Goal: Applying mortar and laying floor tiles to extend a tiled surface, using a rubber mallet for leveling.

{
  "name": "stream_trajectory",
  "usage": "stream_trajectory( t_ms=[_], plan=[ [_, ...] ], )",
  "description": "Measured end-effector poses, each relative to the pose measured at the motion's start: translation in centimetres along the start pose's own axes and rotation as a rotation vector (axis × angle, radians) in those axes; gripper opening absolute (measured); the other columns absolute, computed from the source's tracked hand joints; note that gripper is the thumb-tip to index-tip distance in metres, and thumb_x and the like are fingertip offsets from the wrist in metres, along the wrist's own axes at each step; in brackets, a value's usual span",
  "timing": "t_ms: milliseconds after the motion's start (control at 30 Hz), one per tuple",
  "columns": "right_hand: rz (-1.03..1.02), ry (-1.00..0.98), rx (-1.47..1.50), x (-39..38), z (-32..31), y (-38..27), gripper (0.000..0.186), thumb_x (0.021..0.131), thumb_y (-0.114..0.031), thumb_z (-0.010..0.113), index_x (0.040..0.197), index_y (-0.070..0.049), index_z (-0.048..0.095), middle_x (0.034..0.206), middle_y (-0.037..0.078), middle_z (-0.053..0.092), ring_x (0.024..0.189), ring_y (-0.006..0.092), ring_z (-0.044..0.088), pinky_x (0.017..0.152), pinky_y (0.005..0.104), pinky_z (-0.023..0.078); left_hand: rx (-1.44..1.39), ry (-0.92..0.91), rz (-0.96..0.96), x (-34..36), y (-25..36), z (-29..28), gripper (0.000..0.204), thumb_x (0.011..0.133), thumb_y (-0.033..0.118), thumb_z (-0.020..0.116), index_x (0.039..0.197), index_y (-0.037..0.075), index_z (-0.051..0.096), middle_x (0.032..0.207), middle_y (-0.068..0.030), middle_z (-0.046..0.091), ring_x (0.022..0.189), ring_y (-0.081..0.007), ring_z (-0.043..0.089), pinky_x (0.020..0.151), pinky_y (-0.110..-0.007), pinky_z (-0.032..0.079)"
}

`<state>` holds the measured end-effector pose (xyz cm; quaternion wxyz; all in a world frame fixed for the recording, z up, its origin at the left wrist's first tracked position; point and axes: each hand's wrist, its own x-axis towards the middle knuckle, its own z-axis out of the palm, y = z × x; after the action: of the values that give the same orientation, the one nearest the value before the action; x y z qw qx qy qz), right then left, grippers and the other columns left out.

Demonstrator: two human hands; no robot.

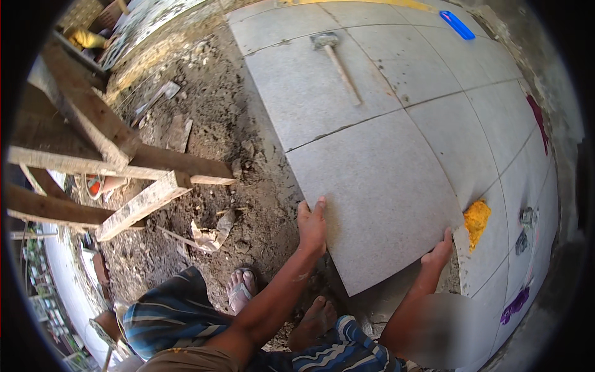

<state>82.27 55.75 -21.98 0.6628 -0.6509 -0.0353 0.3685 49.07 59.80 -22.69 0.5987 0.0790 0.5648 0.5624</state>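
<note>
Between my two hands is a large light-grey floor tile point(378, 192), its far edge up against the row of laid tiles. My left hand point(312, 228) grips its left edge, thumb and a finger showing at the rim. On the near right side my right hand point(439, 251) holds the edge, its fingers partly hidden. Wet grey mortar point(384, 304) shows below the tile's near edge. A mallet point(338, 65) with a wooden handle lies on a laid tile beyond. Right of the tile sits a yellow-orange cloth or sponge point(476, 223).
A wooden frame point(149, 164) juts in from the left over rough soil point(217, 124). A trowel point(158, 102) lies on that soil. Far right on the tiles are a blue tray-like object point(457, 25), a dark red cloth point(538, 124) and a purple cloth point(515, 305).
</note>
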Motion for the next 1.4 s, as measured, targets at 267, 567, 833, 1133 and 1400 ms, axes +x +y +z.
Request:
stream_trajectory(
  t_ms=[267, 567, 833, 1133, 1400],
  plan=[
    [0.076, -0.041, 0.082, -0.8, -0.3, -0.7, 0.057, 0.097, -0.037, 0.062, 0.138, 0.001, 0.052, 0.137, 0.014, 0.058, 0.117, 0.0301, 0.061, 0.099, 0.0467, 0.05, 0.102, 0.057, 0.315, -1.0, -0.8, -0.4, 0.034, 0.099, 0.011, 0.062, 0.128, -0.005, 0.053, 0.12, -0.0095, 0.063, 0.106, -0.0148, 0.06, 0.092, -0.029, 0.047],
    [-0.033, 0.11, -0.244, -1.7, -0.4, -0.5, 0.071, 0.089, -0.052, 0.07, 0.142, -0.01, 0.048, 0.129, 0.008, 0.058, 0.101, 0.02, 0.058, 0.068, 0.0339, 0.047, 0.466, 0.042, 0.384, 0.4, -0.6, -2.9, 0.031, 0.096, 0.017, 0.068, 0.114, -0.008, 0.067, 0.085, -0.0031, 0.049, 0.075, -0.0124, 0.047, 0.069, -0.031, 0.042],
    [0.024, -0.004, -0.205, -3.5, 0.5, -2.1, 0.077, 0.088, -0.047, 0.072, 0.148, -0.007, 0.044, 0.138, 0.01, 0.054, 0.118, 0.0251, 0.054, 0.088, 0.0481, 0.046, 0.652, -0.035, 0.375, -0.1, 0.2, -3.1, 0.03, 0.095, 0.02, 0.069, 0.104, -0.008, 0.065, 0.088, -0.0047, 0.047, 0.079, -0.0134, 0.047, 0.071, -0.031, 0.042],
    [0.012, 0.106, -0.223, -4.2, 0.3, -2.3, 0.081, 0.087, -0.041, 0.078, 0.146, 0.002, 0.043, 0.12, 0.013, 0.06, 0.104, 0.0177, 0.058, 0.083, 0.0345, 0.05, 0.527, -0.14, 0.333, -0.8, 0.8, -2.0, 0.032, 0.096, 0.019, 0.068, 0.114, -0.008, 0.065, 0.098, -0.0078, 0.058, 0.087, -0.0156, 0.054, 0.078, -0.031, 0.045],
    [-0.707, 0.065, -0.111, -5.6, 2.8, -9.2, 0.059, 0.098, -0.021, 0.068, 0.143, 0.007, 0.043, 0.136, 0.016, 0.054, 0.125, 0.0196, 0.053, 0.109, 0.0312, 0.04, 1.031, 0.024, 0.745, 1.3, 4.7, 2.1, 0.078, 0.093, 0.036, 0.071, 0.15, -0.005, 0.037, 0.154, -0.0257, 0.031, 0.145, -0.038, 0.03, 0.119, -0.048, 0.029]
  ],
)
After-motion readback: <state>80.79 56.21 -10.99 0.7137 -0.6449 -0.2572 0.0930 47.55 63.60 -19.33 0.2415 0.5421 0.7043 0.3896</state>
